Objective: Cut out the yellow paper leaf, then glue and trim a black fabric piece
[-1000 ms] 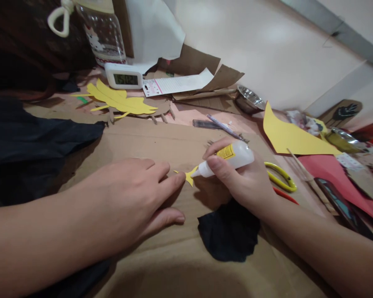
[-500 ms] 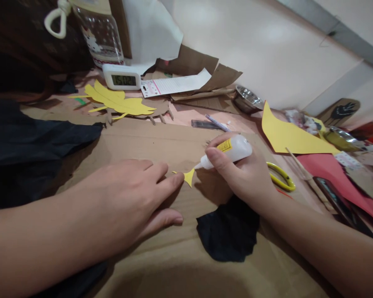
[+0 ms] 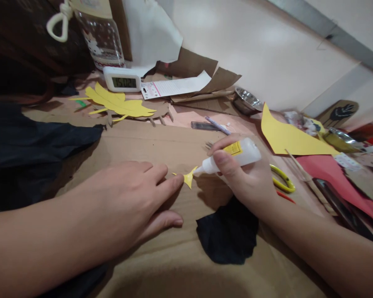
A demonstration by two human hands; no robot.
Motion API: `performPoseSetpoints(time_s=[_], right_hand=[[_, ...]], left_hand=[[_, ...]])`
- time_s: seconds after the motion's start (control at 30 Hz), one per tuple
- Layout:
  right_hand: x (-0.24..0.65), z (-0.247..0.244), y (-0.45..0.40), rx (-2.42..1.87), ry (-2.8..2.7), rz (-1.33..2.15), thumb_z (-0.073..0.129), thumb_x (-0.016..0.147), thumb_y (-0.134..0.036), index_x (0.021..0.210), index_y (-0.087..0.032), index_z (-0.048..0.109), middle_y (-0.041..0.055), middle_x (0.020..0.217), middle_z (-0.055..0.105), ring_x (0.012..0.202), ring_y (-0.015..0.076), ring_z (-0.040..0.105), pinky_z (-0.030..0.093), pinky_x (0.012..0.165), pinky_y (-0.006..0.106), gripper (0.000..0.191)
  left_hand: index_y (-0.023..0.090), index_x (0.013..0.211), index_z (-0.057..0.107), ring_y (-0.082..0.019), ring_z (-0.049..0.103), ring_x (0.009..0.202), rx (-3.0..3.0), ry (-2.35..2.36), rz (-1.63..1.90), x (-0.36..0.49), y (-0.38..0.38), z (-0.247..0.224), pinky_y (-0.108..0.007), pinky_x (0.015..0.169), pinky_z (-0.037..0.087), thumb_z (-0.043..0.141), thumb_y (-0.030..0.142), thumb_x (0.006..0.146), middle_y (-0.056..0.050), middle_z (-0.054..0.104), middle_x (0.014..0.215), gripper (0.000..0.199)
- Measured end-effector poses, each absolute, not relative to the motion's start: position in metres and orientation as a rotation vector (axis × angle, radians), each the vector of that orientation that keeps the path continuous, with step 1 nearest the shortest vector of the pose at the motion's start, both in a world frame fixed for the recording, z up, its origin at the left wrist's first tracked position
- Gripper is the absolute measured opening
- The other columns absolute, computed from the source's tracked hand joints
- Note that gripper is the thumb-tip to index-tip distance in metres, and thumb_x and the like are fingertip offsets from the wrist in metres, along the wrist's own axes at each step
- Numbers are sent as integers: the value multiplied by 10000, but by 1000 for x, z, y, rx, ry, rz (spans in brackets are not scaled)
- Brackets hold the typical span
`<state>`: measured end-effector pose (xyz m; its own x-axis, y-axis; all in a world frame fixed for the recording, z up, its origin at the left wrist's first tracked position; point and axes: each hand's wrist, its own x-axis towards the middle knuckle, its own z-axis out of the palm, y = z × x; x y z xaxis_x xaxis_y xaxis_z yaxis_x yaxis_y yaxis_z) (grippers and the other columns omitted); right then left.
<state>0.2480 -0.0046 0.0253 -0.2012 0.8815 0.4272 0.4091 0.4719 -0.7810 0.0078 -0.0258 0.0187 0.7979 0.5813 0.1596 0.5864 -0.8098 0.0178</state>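
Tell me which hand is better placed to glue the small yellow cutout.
Probably the right hand: it grips the glue bottle, nozzle at the small yellow cutout, which the left hand partly covers.

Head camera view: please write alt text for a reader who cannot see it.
The right hand holds a squeeze bottle, its nozzle at a small yellow cutout that the left hand touches on brown cardboard. A black piece lies nearer the viewer; behind are a larger yellow cutout, a white clock and a clear container.
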Motion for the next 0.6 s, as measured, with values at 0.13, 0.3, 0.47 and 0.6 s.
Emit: performPoseSetpoints(time_s=[0.13, 0.3, 0.47, 0.6], right_hand=[[246, 24, -6, -1112, -1860, 734, 785, 909, -557, 833, -216, 665, -18, 681, 689, 587, 137, 640, 502, 529, 244, 369], [245, 25, -6, -1110, -1859, 776, 796, 902, -537, 824, -207, 659, -20, 672, 681, 589, 135, 646, 499, 536, 234, 366], [245, 26, -5, -1117, -1844, 776, 806, 893, -532, 805, -202, 661, -14, 700, 685, 605, 134, 636, 506, 560, 241, 371], [245, 25, -5, -1118, -1845, 759, 808, 896, -505, 808, -201, 662, -13, 701, 695, 609, 132, 643, 507, 563, 237, 348]], left_hand=[[188, 1105, 698, -254, 617, 641, -2934, -923, -263, 7, -26, 17, -378, 568, 438, 609, 531, 1026, -44, 636, 807, 363], [154, 1169, 695, -281, 645, 655, -2878, -843, -262, 6, -32, 15, -407, 576, 484, 595, 507, 1034, -71, 670, 834, 391], [149, 1298, 683, -298, 691, 688, -2930, -804, -272, 11, -36, 13, -433, 601, 539, 668, 402, 1010, -93, 722, 904, 384], [149, 1286, 696, -302, 698, 714, -2954, -844, -229, 12, -35, 14, -444, 633, 548, 661, 415, 1017, -110, 740, 949, 380]])
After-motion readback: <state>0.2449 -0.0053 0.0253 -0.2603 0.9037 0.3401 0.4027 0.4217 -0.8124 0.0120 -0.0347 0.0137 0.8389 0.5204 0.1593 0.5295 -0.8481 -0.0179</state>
